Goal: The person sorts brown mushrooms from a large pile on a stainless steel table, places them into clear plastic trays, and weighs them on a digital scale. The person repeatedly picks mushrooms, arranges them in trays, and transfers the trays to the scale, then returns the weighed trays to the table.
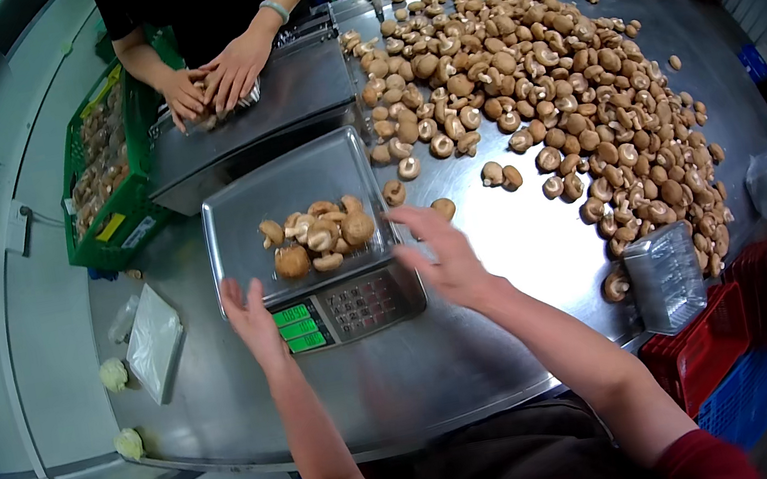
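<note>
Brown mushrooms (322,234) lie in a group, seemingly in a clear plastic tray, on the metal pan (242,210) of a digital scale (364,304) with lit green displays. My left hand (253,322) is at the pan's near left corner, fingers apart, holding nothing. At the pan's right edge my right hand (443,256) is spread and slightly blurred, with nothing in its grasp. A large heap of mushrooms (555,81) covers the right part of the steel table, and a few loose ones lie near my right hand.
Across the table a co-worker's hands (214,89) press on a packed tray over a steel machine. A green crate (112,209) holds packed mushrooms. White film sheets (156,342) lie left. Clear trays (666,279) stand at the right edge, above a red crate (706,345).
</note>
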Available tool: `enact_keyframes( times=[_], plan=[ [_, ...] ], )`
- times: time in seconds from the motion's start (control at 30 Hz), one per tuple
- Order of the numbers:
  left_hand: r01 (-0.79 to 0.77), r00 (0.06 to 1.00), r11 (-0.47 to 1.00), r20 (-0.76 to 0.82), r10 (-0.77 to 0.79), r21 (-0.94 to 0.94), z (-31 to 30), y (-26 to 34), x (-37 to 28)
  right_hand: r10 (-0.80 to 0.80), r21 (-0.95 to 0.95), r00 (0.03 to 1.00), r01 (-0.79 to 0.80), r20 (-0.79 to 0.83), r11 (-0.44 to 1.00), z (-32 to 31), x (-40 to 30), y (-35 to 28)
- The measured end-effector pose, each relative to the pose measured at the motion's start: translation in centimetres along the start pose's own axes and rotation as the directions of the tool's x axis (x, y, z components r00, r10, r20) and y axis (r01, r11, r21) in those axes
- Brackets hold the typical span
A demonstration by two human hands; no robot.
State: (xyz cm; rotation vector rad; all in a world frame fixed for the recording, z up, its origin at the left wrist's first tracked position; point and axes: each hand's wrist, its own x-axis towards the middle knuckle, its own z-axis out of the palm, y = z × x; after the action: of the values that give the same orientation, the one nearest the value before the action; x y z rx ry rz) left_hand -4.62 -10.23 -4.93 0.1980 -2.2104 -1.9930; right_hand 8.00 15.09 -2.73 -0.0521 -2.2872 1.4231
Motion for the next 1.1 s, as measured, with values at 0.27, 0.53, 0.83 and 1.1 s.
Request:
enact_keyframes(
  times=[0.27, 0.53, 0.83, 1.1],
  plan=[
    [-0.8, 0.572, 0.521, 0.643, 0.51, 0.298, 5.0, 7.6, 0.0, 0.615, -0.043, 0.776, -0.625, -0.141, 0.779, -8.7, -16.3, 2.9],
    [-0.94, 0.33, 0.224, 0.852, 0.406, 0.257, 8.0, 2.6, 1.6, 0.07, -0.698, 0.827, -0.513, -0.558, 0.5, -20.4, -22.3, -3.8],
    [-0.897, 0.402, 0.351, 0.825, 0.397, 0.268, 8.5, 4.7, 1.8, 0.272, -0.807, 0.828, -0.549, -0.491, 0.216, -23.2, -29.2, 0.0],
    [-0.806, 0.429, 0.587, 0.602, 0.673, -0.082, 7.4, 5.2, -5.0, 0.38, -0.727, 0.767, -0.628, -0.516, 0.279, -25.0, -29.6, -1.0]
  ],
)
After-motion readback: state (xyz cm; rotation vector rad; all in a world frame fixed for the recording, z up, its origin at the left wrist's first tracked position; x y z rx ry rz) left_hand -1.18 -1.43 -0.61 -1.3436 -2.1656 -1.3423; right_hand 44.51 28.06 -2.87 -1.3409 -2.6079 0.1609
